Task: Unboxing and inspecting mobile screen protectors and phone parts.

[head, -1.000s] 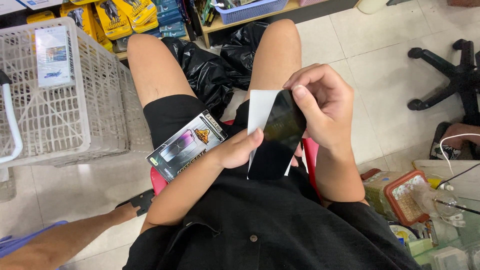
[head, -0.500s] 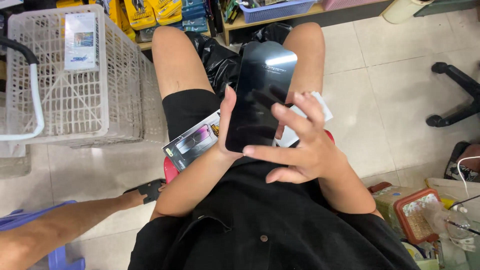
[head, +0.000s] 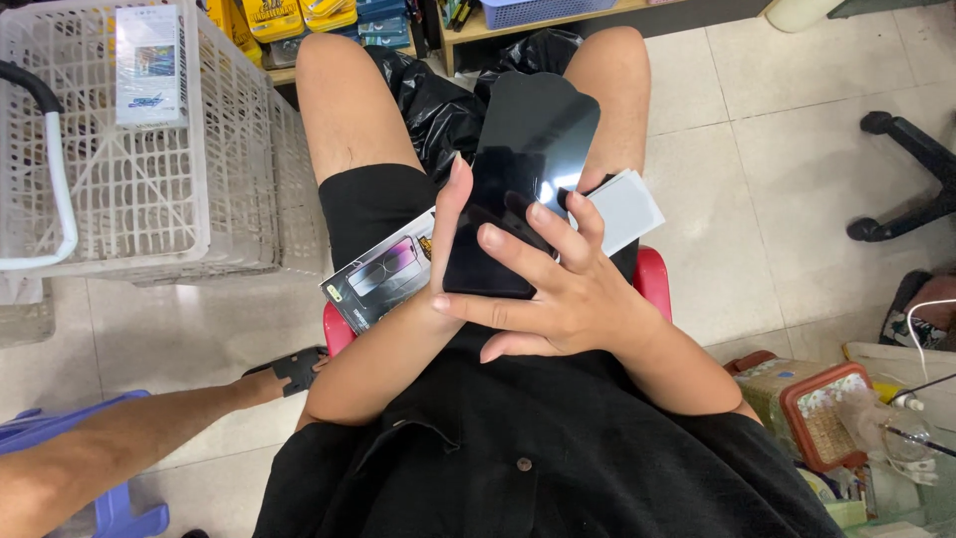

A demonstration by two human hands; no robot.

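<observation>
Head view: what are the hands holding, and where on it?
Both hold the dark glass sheet at its lower end. The left hand grips the lower left edge; the right hand spreads its fingers over the lower face.

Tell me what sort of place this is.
Probably a small phone-accessory shop or stockroom. Low shelves hold packaged goods, a white plastic basket carries a boxed item, and the left hand and right hand hold a dark screen protector over its retail box.

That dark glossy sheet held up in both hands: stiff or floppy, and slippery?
The dark sheet probably is stiff: it stands flat though the left hand and right hand touch only its lower part. Its glare suggests a slick face. Being so thin, likely light and fragile.
</observation>
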